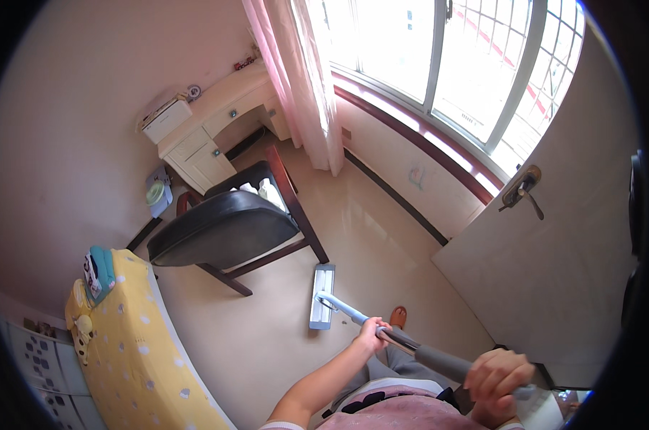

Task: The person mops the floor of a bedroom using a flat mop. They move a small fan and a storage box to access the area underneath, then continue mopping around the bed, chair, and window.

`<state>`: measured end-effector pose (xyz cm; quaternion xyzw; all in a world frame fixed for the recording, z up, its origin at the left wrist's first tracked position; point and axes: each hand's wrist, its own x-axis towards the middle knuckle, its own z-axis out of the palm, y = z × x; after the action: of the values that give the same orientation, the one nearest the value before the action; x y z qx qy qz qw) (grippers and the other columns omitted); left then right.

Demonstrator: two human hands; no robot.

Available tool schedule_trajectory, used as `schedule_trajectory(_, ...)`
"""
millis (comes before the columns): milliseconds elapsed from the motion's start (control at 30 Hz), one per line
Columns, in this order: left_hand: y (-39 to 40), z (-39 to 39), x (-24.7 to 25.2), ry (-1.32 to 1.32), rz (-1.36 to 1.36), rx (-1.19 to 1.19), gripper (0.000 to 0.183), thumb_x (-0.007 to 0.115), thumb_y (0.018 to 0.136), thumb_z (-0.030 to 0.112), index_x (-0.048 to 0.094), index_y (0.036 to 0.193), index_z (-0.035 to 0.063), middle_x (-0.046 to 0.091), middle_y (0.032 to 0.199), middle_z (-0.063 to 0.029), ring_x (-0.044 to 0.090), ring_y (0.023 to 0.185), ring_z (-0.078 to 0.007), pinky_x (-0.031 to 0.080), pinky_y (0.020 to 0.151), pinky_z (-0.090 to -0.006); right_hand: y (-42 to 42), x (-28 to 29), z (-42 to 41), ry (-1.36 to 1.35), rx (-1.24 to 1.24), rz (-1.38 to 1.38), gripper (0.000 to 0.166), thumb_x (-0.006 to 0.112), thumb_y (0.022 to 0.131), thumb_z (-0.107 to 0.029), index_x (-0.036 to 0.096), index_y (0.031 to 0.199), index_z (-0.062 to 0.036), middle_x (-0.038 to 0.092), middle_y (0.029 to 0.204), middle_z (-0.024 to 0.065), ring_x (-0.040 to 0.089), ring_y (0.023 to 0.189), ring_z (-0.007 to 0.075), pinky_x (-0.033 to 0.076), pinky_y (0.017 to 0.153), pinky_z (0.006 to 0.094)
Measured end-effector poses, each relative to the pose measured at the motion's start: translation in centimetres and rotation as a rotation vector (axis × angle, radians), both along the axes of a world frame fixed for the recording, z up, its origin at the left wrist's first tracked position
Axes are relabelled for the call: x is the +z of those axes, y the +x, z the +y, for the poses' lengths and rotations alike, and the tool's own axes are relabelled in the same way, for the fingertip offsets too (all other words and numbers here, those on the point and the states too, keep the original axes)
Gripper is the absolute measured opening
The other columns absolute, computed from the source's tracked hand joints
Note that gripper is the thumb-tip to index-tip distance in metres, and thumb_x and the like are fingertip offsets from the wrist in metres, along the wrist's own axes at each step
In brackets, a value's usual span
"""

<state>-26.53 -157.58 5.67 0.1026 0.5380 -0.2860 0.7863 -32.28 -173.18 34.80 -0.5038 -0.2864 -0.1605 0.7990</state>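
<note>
A flat mop (322, 296) with a pale blue and white head lies on the tiled floor, just below the front leg of a black padded chair (227, 226). Its handle runs down and right towards my body. Around the lower part of the handle my left hand (374, 332) is closed. My right hand (497, 379) grips the thick grey grip near the top end. Folded white items (268, 192) rest on the chair's seat.
A bed (147, 349) with a yellow patterned cover stands at the left. Beyond the chair are a cream desk (211, 129) and a pink curtain (319, 107). At the right is a door (545, 269) with a metal handle. My sandalled foot (398, 317) is beside the mop.
</note>
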Motion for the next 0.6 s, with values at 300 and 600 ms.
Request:
schedule_trajectory(300, 9.1, -10.7, 4.5, -0.180, 0.030, -0.018, 0.018, 0.043, 0.076, 0.008, 0.035, 0.060, 0.0094, 0.040, 0.051, -0.0008, 0.043, 0.051, -0.0126, 0.043, 0.049, -0.0236, 10.6, 1.9, -11.5, 0.074, 0.034, -0.121, 0.018, 0.063, 0.074, -0.011, 0.045, 0.072, -0.0060, 0.054, 0.054, 0.0085, 0.053, 0.041, 0.0131, 0.048, 0.043, 0.0217)
schedule_trajectory(600, 19.6, -17.0, 7.6, -0.234, -0.044, 0.293, 0.014, 0.045, 0.076, 0.005, 0.034, 0.068, 0.0069, 0.041, 0.057, -0.0021, 0.043, 0.053, -0.0120, 0.045, 0.059, -0.0263, 25.2, -1.2, -14.3, -0.254, 0.081, -0.058, 0.027, 0.066, 0.069, -0.021, 0.048, 0.056, -0.0061, 0.055, 0.057, 0.0086, 0.055, 0.050, 0.0191, 0.048, 0.057, 0.0312)
